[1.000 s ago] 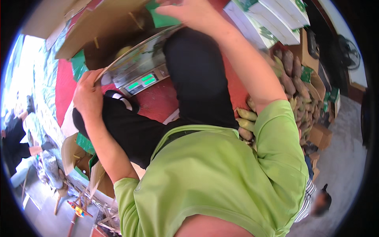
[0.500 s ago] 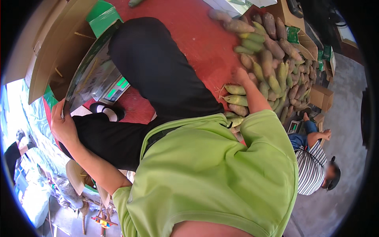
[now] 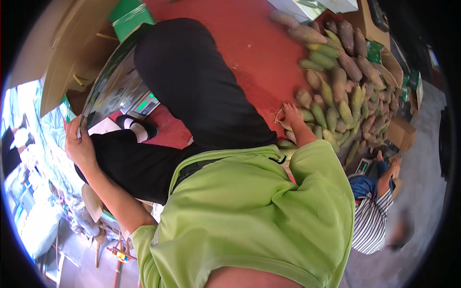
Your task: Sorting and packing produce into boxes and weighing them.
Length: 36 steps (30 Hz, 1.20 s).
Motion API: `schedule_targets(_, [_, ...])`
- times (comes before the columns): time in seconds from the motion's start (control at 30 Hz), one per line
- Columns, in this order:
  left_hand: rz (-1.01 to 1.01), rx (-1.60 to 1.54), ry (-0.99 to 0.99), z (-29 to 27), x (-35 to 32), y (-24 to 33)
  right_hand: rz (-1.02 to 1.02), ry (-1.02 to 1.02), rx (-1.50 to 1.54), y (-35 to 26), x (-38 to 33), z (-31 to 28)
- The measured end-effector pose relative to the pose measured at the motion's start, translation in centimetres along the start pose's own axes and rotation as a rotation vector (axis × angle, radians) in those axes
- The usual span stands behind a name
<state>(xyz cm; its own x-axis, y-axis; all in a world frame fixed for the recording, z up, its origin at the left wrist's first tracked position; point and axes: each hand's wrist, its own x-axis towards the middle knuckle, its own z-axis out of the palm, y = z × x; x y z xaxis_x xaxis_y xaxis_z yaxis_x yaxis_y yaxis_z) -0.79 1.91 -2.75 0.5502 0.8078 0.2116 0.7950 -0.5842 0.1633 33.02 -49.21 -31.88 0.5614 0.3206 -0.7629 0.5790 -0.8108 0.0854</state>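
Observation:
My left hand (image 3: 80,144) pinches the edge of a printed carton panel (image 3: 106,93), thumb and fingers on either side. The panel curves up along my bent knee. On the right, my right hand (image 3: 291,115) lies over the near left edge of a heap of long root vegetables, which look like green radishes (image 3: 318,115). Its fingers appear spread, with thin rootlets beside them. What lies under the palm is hidden. Other roots in the heap look reddish brown (image 3: 345,37).
A digital scale (image 3: 144,104) with green displays stands past the carton panel. Brown cardboard (image 3: 65,53) fills the upper left. The red floor covering (image 3: 245,48) lies ahead. A person in a striped top (image 3: 370,225) sits at the right, near a small carton (image 3: 401,133).
My right hand has come back nearer to me, onto the closest roots; it was blurred farther ahead before. My left hand keeps its hold on the panel. The view has shifted slightly.

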Motion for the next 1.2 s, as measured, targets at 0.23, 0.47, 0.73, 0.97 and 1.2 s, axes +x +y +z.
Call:
schedule_targets(0.23, [-0.059,0.029,-0.010,-0.4,-0.2,1.7,-0.098,-0.079,-0.382,-1.2,0.7,-2.0])
schedule_targets(0.47, [-0.091,0.044,-0.010,-0.9,-0.1,2.5,-0.039,0.019,-0.349,-0.1,1.7,-1.1])
schedule_targets(0.73, [-0.075,0.024,0.013,-1.0,-0.1,2.3,0.095,0.050,0.016,1.2,2.6,-0.8])
schedule_targets(0.97, [-0.075,0.010,0.018,-1.3,0.2,3.1,0.023,0.260,0.476,1.8,1.3,-0.8])
schedule_targets(1.2, [-0.074,-0.032,0.022,-1.4,0.2,2.7,-0.172,0.441,0.947,2.4,5.4,-2.1])
